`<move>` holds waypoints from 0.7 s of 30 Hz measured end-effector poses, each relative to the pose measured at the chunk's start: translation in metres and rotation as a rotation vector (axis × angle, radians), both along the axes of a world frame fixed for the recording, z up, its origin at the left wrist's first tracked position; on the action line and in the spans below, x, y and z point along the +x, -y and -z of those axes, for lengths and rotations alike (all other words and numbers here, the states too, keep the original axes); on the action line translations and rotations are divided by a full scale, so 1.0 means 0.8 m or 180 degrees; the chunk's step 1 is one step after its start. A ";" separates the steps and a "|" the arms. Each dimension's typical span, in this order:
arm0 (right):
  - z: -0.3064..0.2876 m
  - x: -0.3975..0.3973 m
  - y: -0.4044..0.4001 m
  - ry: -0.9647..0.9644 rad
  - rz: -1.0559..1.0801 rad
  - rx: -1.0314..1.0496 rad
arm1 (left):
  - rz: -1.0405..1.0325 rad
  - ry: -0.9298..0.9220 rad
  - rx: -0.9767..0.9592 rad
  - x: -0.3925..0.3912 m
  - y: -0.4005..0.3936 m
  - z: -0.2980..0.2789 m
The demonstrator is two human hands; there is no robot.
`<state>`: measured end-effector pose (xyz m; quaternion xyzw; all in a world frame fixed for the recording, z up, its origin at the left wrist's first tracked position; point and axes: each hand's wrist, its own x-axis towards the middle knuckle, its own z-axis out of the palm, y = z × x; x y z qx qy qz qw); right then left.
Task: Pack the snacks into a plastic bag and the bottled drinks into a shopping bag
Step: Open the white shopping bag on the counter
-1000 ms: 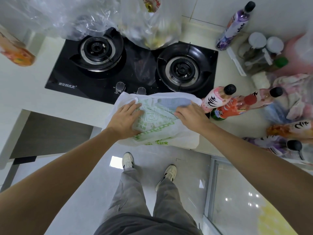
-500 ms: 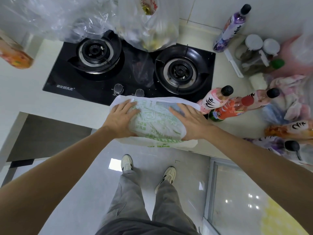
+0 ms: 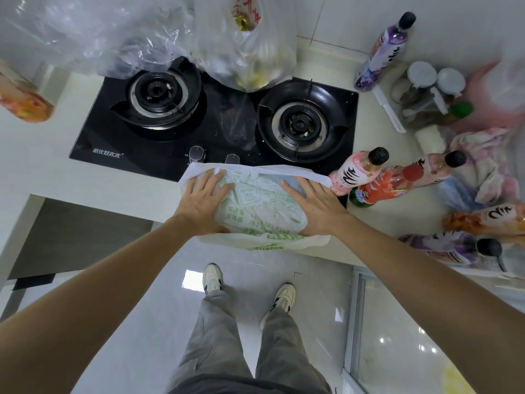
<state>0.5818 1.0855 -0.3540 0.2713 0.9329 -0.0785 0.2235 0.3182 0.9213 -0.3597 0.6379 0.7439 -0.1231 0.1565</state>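
Two hands: my left hand [image 3: 203, 199] and right hand [image 3: 314, 206] now lie flat, fingers spread, on the green-printed shopping bag [image 3: 260, 207] at the bench's near edge, no longer pinching its mouth; bottled drinks [image 3: 358, 172] wait right, unpacked.

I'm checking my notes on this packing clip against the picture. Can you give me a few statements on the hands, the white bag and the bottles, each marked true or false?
1. Both hands lie flat on the white bag with green print. True: left hand, right hand.
2. The pink bottle is already inside that bag. False: it stands on the counter, right of the bag.
3. The bag's far edge lies over the front of the black gas stove. True.
4. The purple bottle by the wall lies flat. False: it stands upright.
5. The right hand grips a bottle. False: it rests on the bag.
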 end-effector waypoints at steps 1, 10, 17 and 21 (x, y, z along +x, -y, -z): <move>0.001 -0.001 0.000 0.0015 0.0012 -0.0017 | 0.0000 0.0003 -0.0037 0.001 -0.001 -0.001; -0.009 0.004 0.006 -0.0352 -0.0180 0.0016 | -0.0150 0.0275 0.0399 0.005 0.007 -0.013; -0.038 0.011 0.028 -0.1211 -0.0057 0.0128 | -0.0180 0.0319 0.0905 0.019 0.028 -0.041; -0.065 0.017 0.042 -0.1723 0.0329 0.0027 | -0.0165 0.0657 0.1227 0.034 0.028 -0.066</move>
